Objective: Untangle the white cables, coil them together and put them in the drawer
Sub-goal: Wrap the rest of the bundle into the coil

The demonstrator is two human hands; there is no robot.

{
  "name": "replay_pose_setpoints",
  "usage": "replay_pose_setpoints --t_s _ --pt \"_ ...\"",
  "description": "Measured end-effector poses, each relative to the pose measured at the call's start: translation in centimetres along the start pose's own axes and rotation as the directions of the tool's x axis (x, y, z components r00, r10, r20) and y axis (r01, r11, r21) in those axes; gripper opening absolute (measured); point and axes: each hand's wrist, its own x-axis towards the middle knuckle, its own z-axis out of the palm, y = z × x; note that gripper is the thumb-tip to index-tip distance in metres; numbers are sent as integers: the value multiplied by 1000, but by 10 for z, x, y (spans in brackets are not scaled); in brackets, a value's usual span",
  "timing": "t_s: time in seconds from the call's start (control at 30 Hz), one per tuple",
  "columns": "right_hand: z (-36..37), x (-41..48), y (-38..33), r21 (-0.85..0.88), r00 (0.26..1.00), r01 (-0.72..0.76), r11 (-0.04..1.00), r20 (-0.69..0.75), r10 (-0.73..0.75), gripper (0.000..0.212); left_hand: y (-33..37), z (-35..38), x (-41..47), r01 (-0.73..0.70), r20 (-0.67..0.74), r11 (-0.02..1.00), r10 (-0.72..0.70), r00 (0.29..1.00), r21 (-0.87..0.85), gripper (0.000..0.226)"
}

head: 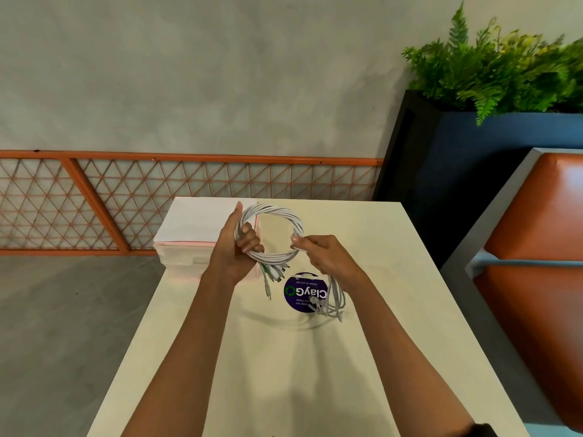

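Soft, even light fills your frame, bright enough to read the upside-down print on the purple sticker [304,291]. Shadows fall toward you, so the light sits above and ahead: your forearms lay broad, faint shade on the cream table [394,279], and the white cables [274,216] cast a pale curved shadow just below the sticker. A white sheen glares off the orange cushion [555,197] at the right edge. The wide lens splays the table's sides and bows the orange railing [189,159]. Your left hand [235,247] and right hand [325,257] look fairly sharp; the fern [492,67] at upper right is smeared.
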Motion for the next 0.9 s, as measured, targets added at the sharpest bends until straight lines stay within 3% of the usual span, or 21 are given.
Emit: replay_pose_setpoints --t_s 0.13,0.37,0.5,0.57,0.63,0.73,0.83,0.9 --pt "-6 -1 -2 56 1000 -2 998 28 0 32 -5 -4 -3 -9 92 1000 6 996 28 58" --pt "-22 -6 -11 -47 983 70 996 172 -61 23 0 -12 -4 -15 115 967 -14 993 255 39" --pt "-26 -7 -12 -95 985 86 992 158 -70 23 14 -17 -7 3 145 864 -87 986 504 30" --pt "-27 -7 -12 -135 984 99 986 159 -77 29 21 -16 -7 5 161 835 -112 981 550 21" --pt "-26 -6 -12 -186 984 112 976 156 -83 41 24 -12 -7 9 177 855 -118 977 518 15" --pt "-26 -2 -11 -212 987 102 972 140 -73 53 20 -4 -9 21 175 908 -103 979 418 27" --pt "-27 0 -7 -68 977 73 995 205 -58 45 14 6 -11 27 99 965 -54 994 261 48" --pt "-29 -1 -2 1 963 54 999 266 -52 39 11 10 -9 -21 7 970 20 1000 241 48"
